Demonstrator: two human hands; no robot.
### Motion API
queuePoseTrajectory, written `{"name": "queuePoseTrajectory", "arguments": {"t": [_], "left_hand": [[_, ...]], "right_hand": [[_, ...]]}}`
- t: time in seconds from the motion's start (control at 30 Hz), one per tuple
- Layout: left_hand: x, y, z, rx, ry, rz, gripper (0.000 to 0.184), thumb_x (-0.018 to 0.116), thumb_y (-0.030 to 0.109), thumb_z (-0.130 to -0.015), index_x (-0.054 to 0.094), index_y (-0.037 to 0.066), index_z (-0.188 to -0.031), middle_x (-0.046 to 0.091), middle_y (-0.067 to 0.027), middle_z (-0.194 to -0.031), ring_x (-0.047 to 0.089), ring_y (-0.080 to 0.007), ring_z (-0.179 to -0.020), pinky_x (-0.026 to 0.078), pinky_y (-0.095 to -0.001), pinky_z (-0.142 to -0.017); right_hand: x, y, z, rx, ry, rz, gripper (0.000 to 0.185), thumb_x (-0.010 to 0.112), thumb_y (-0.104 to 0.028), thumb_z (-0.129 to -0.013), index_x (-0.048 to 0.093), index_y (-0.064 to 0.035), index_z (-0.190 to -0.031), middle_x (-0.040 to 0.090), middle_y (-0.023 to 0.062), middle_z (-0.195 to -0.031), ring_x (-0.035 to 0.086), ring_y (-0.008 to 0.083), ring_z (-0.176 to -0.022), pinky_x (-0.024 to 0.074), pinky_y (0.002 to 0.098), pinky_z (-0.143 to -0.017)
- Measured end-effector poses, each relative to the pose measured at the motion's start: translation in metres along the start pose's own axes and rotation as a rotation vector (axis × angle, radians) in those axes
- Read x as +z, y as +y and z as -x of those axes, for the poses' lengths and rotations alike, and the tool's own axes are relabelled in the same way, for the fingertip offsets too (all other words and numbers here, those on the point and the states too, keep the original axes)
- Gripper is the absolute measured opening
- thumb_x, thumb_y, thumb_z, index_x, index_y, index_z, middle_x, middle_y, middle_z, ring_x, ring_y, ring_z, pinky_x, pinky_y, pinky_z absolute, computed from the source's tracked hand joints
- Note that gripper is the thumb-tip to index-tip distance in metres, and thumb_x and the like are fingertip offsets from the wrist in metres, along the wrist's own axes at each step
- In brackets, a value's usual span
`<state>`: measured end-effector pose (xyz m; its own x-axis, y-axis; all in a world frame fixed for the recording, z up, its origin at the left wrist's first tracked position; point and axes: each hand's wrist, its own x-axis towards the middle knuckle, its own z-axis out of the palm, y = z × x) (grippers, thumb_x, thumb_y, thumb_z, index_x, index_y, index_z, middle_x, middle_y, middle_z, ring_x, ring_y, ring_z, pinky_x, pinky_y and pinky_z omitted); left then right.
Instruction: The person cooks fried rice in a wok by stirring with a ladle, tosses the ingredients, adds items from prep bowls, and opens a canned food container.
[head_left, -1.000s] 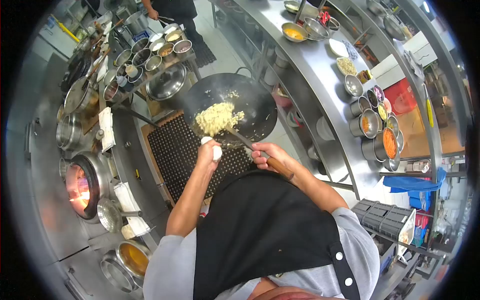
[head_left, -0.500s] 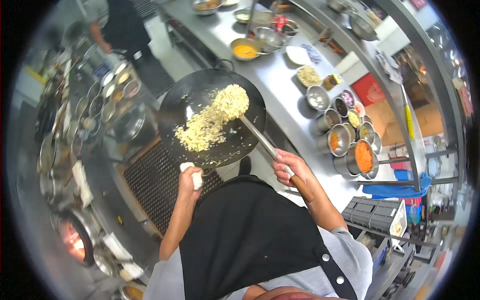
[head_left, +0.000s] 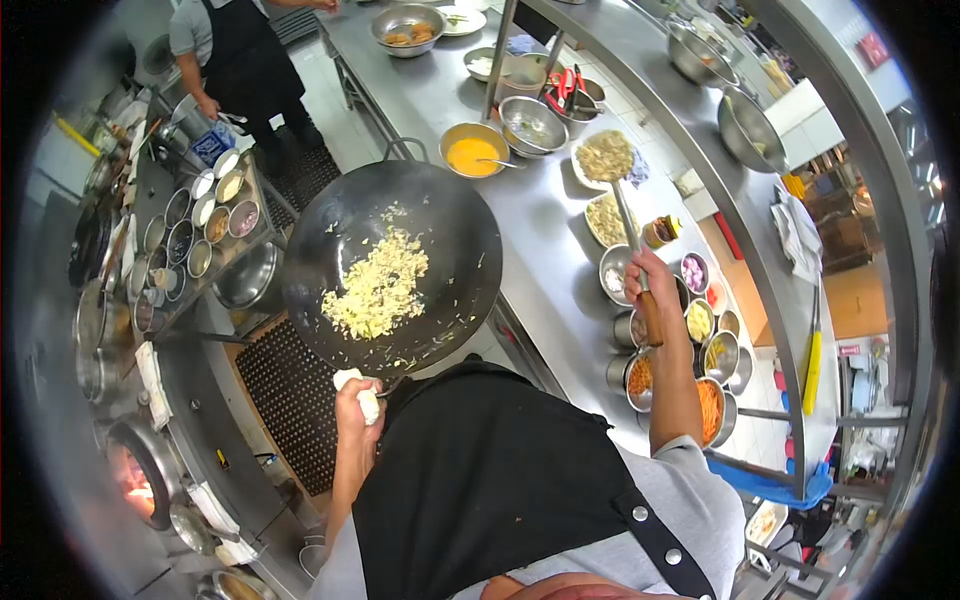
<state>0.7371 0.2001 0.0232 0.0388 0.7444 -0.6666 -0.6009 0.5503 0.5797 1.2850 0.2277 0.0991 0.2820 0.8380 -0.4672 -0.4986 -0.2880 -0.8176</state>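
Observation:
My left hand [head_left: 352, 412] is closed round a folded white cloth [head_left: 369, 406] at the near handle of a big dark wok [head_left: 460, 290]. Loose, pale yellow chopped food, like egg-fried rice, [head_left: 378, 285] lies in the wok. Off to the right, my right hand [head_left: 650, 278] grips the wooden handle of a long ladle [head_left: 627, 212]. The ladle's bowl, heaped with similar food [head_left: 605, 156], is over a white plate [head_left: 580, 172] on the steel counter. Nearer me is another white dish of this food [head_left: 608, 218].
A bowl of beaten egg [head_left: 470, 152] stands beyond the wok on the steel counter [head_left: 545, 265]. Several metal pots of ingredients, including shredded carrot [head_left: 709, 408], crowd my right. A burner flame [head_left: 135, 480] glows at lower left. A co-worker [head_left: 240, 60] stands at far left.
My right hand has carried the loaded ladle from the wok rightward to above the plate. The wok has shifted slightly left, and less food remains in it.

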Motion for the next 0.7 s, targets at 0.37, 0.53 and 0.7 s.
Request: {"name": "queuePoseTrajectory", "arguments": {"t": [0.37,0.53,0.7], "left_hand": [[-0.029,0.005,0.022,0.128,0.225,0.048,0.015,0.061,0.013,-0.077,0.054,0.01,-0.091,0.062,-0.0073,-0.067,0.052,-0.0167,-0.044,0.038,-0.0276,-0.034],[-0.042,0.001,0.027,0.096,0.307,0.042,0.018,0.061,0.013,-0.076,0.054,0.01,-0.093,0.063,-0.007,-0.07,0.054,-0.0177,-0.049,0.038,-0.0293,-0.036],[-0.057,-0.004,0.029,0.117,0.31,0.08,0.019,0.061,0.013,-0.076,0.054,0.009,-0.093,0.063,-0.0073,-0.071,0.054,-0.0174,-0.051,0.038,-0.0286,-0.038]], "right_hand": [[-0.071,0.041,-0.104,-0.093,0.223,0.387,0.013,0.057,-0.014,-0.098,0.058,-0.0098,-0.111,0.052,0.001,-0.067,0.05,0.0134,-0.043,0.0432,0.0317,-0.036],[-0.076,0.042,-0.109,-0.152,0.241,0.509,0.016,0.057,-0.012,-0.096,0.058,-0.0084,-0.111,0.05,0.0,-0.066,0.047,0.0119,-0.04,0.0427,0.0306,-0.034],[-0.078,0.045,-0.111,-0.202,0.265,0.612,0.021,0.059,-0.012,-0.094,0.06,-0.0075,-0.115,0.05,-0.0003,-0.065,0.046,0.01,-0.041,0.0408,0.0284,-0.035]]}}
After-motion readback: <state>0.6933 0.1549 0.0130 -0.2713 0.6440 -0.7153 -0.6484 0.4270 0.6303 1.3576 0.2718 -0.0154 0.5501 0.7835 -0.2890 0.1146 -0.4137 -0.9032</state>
